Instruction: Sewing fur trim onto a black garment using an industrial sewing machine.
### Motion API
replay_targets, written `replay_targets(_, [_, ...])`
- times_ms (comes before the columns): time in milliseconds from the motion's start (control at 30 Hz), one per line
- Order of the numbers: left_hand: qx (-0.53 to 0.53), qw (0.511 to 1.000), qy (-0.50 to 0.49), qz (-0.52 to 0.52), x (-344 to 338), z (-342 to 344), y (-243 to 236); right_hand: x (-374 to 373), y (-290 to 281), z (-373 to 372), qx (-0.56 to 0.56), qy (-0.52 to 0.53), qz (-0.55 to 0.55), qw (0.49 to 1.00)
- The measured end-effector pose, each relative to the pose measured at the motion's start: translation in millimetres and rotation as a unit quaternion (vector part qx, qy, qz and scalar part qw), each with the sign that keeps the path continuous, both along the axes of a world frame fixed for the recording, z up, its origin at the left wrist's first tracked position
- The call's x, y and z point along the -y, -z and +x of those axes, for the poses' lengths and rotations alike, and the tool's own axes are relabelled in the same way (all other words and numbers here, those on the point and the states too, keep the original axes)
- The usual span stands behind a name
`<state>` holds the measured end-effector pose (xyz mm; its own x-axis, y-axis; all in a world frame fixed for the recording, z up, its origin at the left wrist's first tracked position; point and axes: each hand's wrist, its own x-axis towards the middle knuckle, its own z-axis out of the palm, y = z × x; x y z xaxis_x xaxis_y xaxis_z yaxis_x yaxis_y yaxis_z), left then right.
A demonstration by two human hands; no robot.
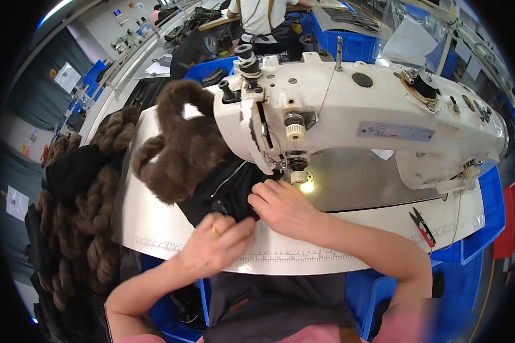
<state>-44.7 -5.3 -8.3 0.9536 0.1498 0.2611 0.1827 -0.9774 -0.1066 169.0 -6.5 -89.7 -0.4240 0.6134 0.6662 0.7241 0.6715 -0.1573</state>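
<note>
A white sewing machine (337,114) stands on the worktable (160,228). Under its head, a black fabric piece (223,188) with a silver zipper (226,177) and brown fur (177,143) lies toward the left. My right hand (277,206) grips the fabric just in front of the needle area, fingers bent. My left hand (217,240), lower and to the left, is at the fabric's near edge with curled, motion-blurred fingers; what they hold is unclear. Red-handled snips (423,228) rest to the right of my right forearm.
A pile of brown fur and black garments (74,211) fills the left side. Blue bins (486,211) sit at the right and below the table. Another person (257,23) stands beyond the machine, near more benches and piled fabric.
</note>
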Motion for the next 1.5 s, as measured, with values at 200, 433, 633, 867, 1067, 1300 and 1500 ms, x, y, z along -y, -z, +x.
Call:
replay_targets(200, [0.167,0.975,-0.125,-0.073,58,-28,25,7,-13,-3,-0.25,-0.089,-0.323,0.908])
replay_targets(433, [0.406,0.719,-0.283,-0.488,55,-3,70,15,-14,-11,-0.218,0.008,-0.29,0.932])
replay_targets(633, [0.505,0.627,-0.278,-0.524,41,33,79,2,-14,-8,-0.179,0.029,-0.32,0.93])
replay_targets(867, [0.508,0.623,-0.399,-0.442,8,60,84,4,-7,-7,-0.161,0.022,-0.259,0.952])
replay_targets(1067, [0.412,0.766,-0.414,-0.269,-15,51,70,11,-6,3,-0.268,-0.004,-0.324,0.907])
replay_targets(1300, [0.542,0.653,-0.289,-0.443,-30,51,68,5,-9,11,-0.3,0.039,-0.297,0.906])
replay_targets(1500, [0.43,0.591,-0.319,-0.603,-19,17,51,5,5,47,-0.358,-0.046,-0.438,0.823])
